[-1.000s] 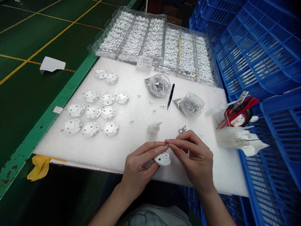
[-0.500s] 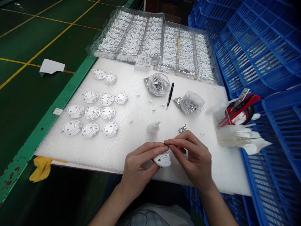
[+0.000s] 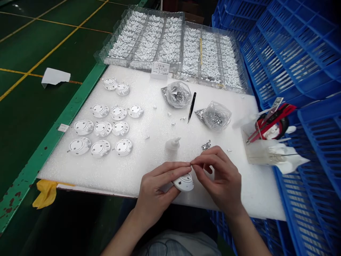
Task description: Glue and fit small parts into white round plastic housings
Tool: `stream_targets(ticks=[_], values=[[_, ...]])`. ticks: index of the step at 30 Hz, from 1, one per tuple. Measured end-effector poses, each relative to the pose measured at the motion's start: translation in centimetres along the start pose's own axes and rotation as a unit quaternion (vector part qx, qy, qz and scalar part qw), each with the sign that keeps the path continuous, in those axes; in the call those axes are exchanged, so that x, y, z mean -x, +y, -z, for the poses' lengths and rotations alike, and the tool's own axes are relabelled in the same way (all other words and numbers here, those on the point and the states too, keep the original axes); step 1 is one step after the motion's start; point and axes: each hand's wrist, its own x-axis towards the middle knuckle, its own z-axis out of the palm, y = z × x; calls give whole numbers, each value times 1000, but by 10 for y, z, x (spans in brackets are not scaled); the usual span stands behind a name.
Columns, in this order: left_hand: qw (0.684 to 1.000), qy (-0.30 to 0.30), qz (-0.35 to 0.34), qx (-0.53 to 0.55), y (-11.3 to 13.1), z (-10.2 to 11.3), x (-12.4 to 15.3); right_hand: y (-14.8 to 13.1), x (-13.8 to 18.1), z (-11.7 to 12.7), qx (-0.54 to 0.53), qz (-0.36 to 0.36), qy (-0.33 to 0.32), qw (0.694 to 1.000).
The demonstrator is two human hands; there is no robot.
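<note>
Our left hand (image 3: 157, 193) grips a round white piece (image 3: 183, 183), fingers curled around it, while our right hand (image 3: 222, 179) meets it from the other side. Our right fingertips (image 3: 198, 166) pinch together just above the piece; whether they hold anything is too small to tell.

Just beyond the piece stand a small white bottle (image 3: 173, 144) and a little heap of silver bits (image 3: 206, 145). Farther beyond it lie tweezers (image 3: 191, 106) and two clear bags of silver bits (image 3: 177, 95). Left of the piece, eleven similar pieces (image 3: 120, 128) sit in rows, so we judge a good batch is done. Far beyond it, two clear trays (image 3: 125, 28) of small white parts look nearly full, so much seems left.

The near edge of the foam sheet (image 3: 255, 192) runs just below the piece. To its right, open foam reaches a clear box (image 3: 255, 151) holding red-handled scissors (image 3: 271, 122), beside blue crates (image 3: 293, 53).
</note>
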Motion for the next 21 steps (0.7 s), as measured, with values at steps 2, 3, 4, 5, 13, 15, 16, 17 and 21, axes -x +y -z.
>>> stream_targets(ticks=[2,3,4,5,13,15,16,17,21], values=[[1000,-2,5,5,0,1,0,-1,1,-1,37,35,10,999],[1000,-3,8,7,1,1,0,-1,1,-1,49,49,11,998],[1000,-3,12,9,1,1,0,-2,1,-1,57,60,12,997],[1000,-4,14,10,1,1,0,-2,1,-1,62,67,13,996],[1000,-10,22,3,1,1,0,0,4,-1,47,41,23,998],[1000,-8,22,-5,1,1,1,1,6,-1,27,31,16,999],[1000,-6,20,-7,1,1,1,1,6,-1,18,26,13,999],[1000,-5,18,-7,1,1,1,1,8,0,11,19,11,1000],[1000,-1,19,0,0,1,1,-1,13,13,23,-19,61,998]])
